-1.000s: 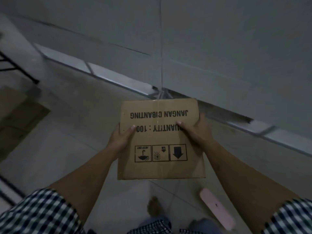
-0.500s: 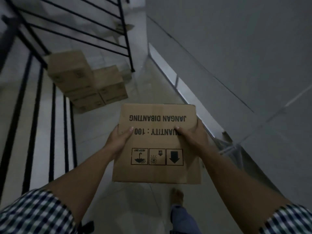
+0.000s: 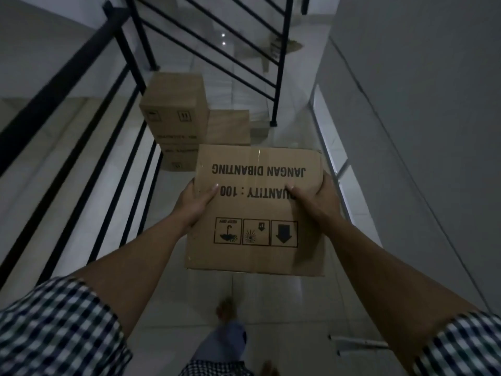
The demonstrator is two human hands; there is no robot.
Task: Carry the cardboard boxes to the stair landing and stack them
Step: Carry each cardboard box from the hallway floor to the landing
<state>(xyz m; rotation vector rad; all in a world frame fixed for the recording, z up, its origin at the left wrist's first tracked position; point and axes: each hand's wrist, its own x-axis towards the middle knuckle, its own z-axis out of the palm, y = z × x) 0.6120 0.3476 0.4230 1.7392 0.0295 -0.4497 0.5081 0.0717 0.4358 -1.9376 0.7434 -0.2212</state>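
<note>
Cardboard fills the middle of the head view: you are holding a brown cardboard box [image 3: 257,210] out in front of you at the centre of the frame, its printed face turned up toward you, the black lettering and three handling symbols reading upside down from where you stand. Your left hand [image 3: 193,202] clasps the box's left edge with the thumb lying across the top face, and your right hand [image 3: 315,199] clasps the right edge the same way, so both hands are closed on the box and it hangs clear of the floor. Checked sleeves show at the lower left and lower right corners. Beyond the box, in the upper middle of the frame, a stack of boxes [image 3: 176,115] stands on the pale tiled floor [image 3: 271,302], with a lower box [image 3: 229,127] just beside it on the right; the held box partly hides their bases. A black railing [image 3: 81,137] runs diagonally down the left side, and more black bars cross the top of the frame. A grey wall [image 3: 420,104] fills the right side. Near the bottom centre one bare foot [image 3: 227,310] shows, blurred.
</note>
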